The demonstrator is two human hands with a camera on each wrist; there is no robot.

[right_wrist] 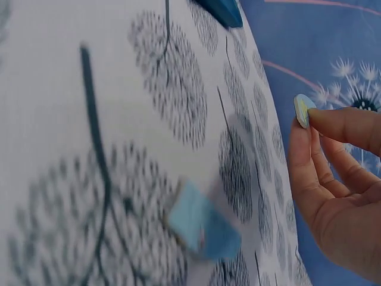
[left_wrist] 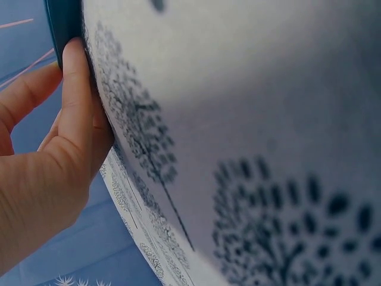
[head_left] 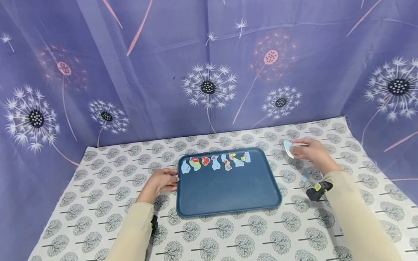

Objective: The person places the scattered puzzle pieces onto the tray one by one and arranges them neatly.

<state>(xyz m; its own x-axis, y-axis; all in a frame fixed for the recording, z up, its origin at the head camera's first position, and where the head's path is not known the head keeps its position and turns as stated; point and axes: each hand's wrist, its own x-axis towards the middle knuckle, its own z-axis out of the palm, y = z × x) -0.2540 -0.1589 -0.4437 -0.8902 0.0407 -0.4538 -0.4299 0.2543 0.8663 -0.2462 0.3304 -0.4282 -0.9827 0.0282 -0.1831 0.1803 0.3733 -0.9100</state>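
My right hand (head_left: 309, 153) pinches a pale blue puzzle piece (head_left: 288, 149) between thumb and fingers, to the right of the tray. The right wrist view shows the held piece with a yellowish patch. A light blue piece (right_wrist: 204, 223) lies on the cloth below that hand, partly in shadow. My left hand (head_left: 160, 181) grips the left rim of a dark blue tray (head_left: 229, 191). Along the tray's far side lies a row of several irregular pieces, among them a plain light blue one (head_left: 185, 166) and a red and yellow one (head_left: 195, 163).
A white cloth (head_left: 204, 249) printed with grey trees covers the table. Behind and at both sides hangs a purple curtain (head_left: 152, 77) with dandelions. A black band (head_left: 319, 190) sits on the right wrist.
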